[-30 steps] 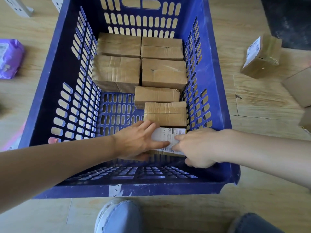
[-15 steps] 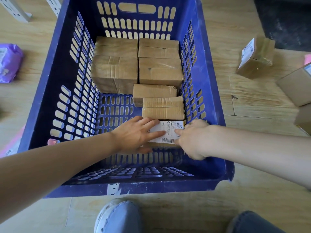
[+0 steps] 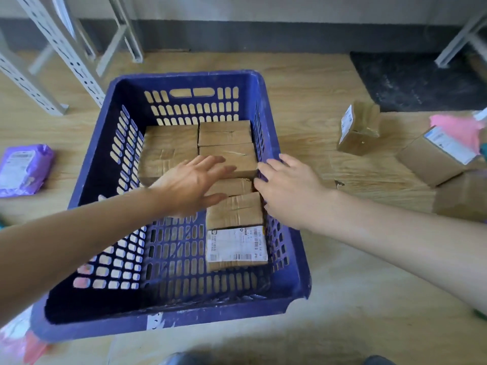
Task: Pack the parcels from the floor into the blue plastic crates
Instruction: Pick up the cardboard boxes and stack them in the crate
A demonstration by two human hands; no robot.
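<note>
A blue plastic crate (image 3: 95, 180) stands on the wooden floor in front of me. Several taped cardboard parcels fill its far end and right side. The nearest one, a parcel with a white label (image 3: 235, 247), lies flat against the right wall. My left hand (image 3: 195, 184) hovers open above the crate's middle, fingers spread, holding nothing. My right hand (image 3: 290, 188) is open over the crate's right rim, also empty. On the floor to the right lie a small labelled parcel (image 3: 359, 129) and a larger labelled box (image 3: 434, 156).
A purple soft packet (image 3: 23, 168) lies on the floor at the left. Another brown box (image 3: 463, 196) and a pink packet (image 3: 458, 130) sit at the far right. Grey metal shelf legs (image 3: 66, 54) stand behind the crate, with a dark mat (image 3: 416, 80) at the back right.
Both hands have let go of the labelled parcel, which now lies in the crate, and have lifted up and away. The camera has tilted up, showing more of the room.
</note>
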